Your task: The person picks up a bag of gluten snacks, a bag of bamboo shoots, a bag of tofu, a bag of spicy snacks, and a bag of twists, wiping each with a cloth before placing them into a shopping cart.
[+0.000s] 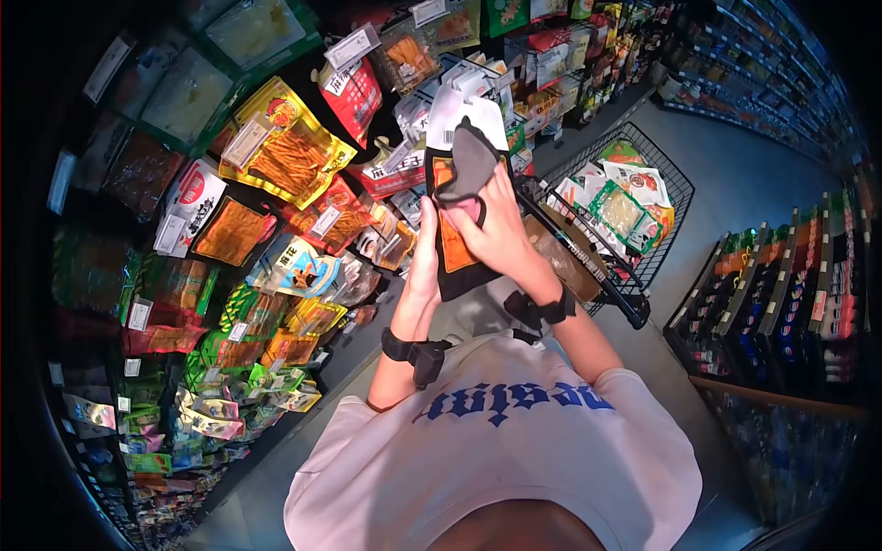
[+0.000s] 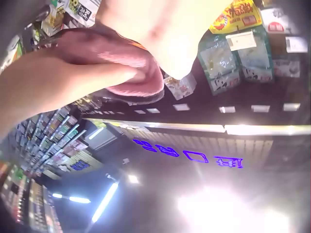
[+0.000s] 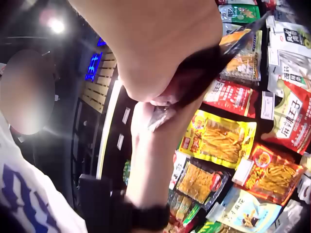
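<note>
In the head view a tall snack packet (image 1: 454, 250), white at the top and black around an orange window, stands between both hands in front of the shelf. My left hand (image 1: 419, 262) holds it along its left edge, its other fingers hidden behind. A dark grey, soft-looking piece (image 1: 475, 163) with a pink side overlaps the packet's front. The right hand (image 1: 501, 230) pinches this piece, its thumb over the pink part. The left wrist view shows a thumb pressed into the pink fold (image 2: 138, 90). Both wrists wear black straps.
Hanging snack bags, including a yellow bag (image 1: 292, 151) and a similar black packet (image 1: 230, 231), fill the shelf at left. A wire cart (image 1: 675, 165) with several packages stands at right, near the rack of bottles (image 1: 790, 285). Grey floor lies between them.
</note>
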Motion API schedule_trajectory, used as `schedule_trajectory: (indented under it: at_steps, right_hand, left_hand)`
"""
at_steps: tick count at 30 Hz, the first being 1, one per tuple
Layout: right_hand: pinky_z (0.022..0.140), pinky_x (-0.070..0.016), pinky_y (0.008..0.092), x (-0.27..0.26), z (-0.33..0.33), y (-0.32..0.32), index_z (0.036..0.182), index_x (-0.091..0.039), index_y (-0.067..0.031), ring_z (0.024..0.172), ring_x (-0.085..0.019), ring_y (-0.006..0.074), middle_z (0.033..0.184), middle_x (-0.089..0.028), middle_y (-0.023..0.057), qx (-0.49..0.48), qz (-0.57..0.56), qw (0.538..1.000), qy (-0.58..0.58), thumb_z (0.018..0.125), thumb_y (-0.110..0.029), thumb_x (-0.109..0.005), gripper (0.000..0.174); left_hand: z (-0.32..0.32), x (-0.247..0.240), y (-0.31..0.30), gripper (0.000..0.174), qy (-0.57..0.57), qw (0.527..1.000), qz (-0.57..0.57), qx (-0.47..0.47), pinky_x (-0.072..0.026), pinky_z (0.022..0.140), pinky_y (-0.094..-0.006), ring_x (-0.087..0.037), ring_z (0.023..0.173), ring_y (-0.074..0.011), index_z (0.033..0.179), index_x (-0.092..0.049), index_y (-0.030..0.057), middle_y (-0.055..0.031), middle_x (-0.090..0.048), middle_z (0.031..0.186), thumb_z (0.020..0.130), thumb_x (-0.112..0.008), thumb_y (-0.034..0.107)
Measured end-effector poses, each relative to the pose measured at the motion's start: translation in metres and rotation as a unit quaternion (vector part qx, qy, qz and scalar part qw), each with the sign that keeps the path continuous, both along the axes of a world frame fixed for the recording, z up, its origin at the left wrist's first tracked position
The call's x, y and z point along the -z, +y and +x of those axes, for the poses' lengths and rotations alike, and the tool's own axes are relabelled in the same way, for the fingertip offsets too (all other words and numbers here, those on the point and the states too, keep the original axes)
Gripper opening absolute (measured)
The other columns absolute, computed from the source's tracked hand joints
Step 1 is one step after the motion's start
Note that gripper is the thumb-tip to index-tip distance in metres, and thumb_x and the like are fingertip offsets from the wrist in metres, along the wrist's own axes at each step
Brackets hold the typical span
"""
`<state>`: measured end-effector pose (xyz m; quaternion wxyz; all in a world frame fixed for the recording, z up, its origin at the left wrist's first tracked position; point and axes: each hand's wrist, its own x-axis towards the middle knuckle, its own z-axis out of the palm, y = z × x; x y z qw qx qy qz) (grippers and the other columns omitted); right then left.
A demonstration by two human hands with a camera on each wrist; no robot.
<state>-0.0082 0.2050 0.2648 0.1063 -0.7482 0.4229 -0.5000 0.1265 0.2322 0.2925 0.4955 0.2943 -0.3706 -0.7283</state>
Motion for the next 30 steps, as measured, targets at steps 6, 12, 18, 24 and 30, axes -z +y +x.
schedule_trajectory:
  at_steps: [6,12,18,24,30]
  right_hand:
    - [0.120,-0.0224,0.0519,-0.018,0.004,0.025,0.114,-0.062,0.0030,0.147,-0.027,0.0426,0.156,-0.032,0.0246,-0.101,-0.012,0.986,0.136,0.082,-0.022,-0.071,0.041]
    - [0.119,-0.0253,0.0492,-0.018,-0.003,0.005,0.119,-0.062,-0.0013,0.145,-0.029,0.0427,0.155,-0.033,0.0251,0.017,-0.021,0.998,0.057,0.076,-0.013,-0.068,0.045]
    - [0.118,-0.0282,0.0458,-0.033,-0.012,-0.002,0.131,-0.056,-0.0042,0.145,-0.033,0.0396,0.156,-0.034,0.0198,-0.014,-0.036,0.999,-0.014,0.076,-0.009,-0.068,0.057]
    - [0.117,-0.0316,0.0444,-0.027,-0.006,-0.017,0.119,-0.062,-0.0021,0.141,-0.036,0.0435,0.157,-0.032,0.0245,0.016,0.021,0.994,-0.106,0.082,-0.014,-0.064,0.039]
    - [0.078,-0.0487,0.0416,-0.023,-0.011,-0.011,0.109,-0.063,0.0001,0.088,-0.062,0.0372,0.094,-0.063,0.0174,-0.032,-0.061,0.997,-0.036,0.084,-0.014,-0.063,0.029]
  left_hand:
    - [0.029,0.027,-0.026,0.074,-0.071,0.995,0.009,-0.064,-0.0492,0.101,-0.0358,-0.058,0.122,-0.0219,0.145,-0.043,0.0049,-0.0128,-0.058,0.134,0.102,-0.034,0.064]
    - [0.028,0.030,-0.020,0.083,-0.189,0.966,-0.174,0.003,-0.0359,0.113,-0.0372,-0.044,0.136,-0.0218,0.159,-0.018,0.0055,-0.0145,-0.040,0.152,0.098,-0.063,0.041]
    - [0.032,0.017,-0.017,0.100,-0.189,0.964,-0.178,0.058,-0.0381,0.112,-0.0368,-0.046,0.134,-0.0213,0.160,-0.012,0.0070,-0.0126,-0.041,0.150,0.082,-0.075,-0.002]
    - [0.035,0.039,-0.015,0.086,-0.246,0.952,-0.156,0.097,-0.0354,0.113,-0.0351,-0.042,0.136,-0.0189,0.158,-0.015,0.0016,-0.0122,-0.041,0.149,0.087,-0.064,-0.008]
    - [0.041,0.042,-0.015,0.074,-0.368,0.903,-0.180,0.133,-0.0314,0.116,-0.0342,-0.042,0.137,-0.0196,0.155,-0.023,-0.0014,-0.0151,-0.041,0.149,0.090,-0.057,-0.008]
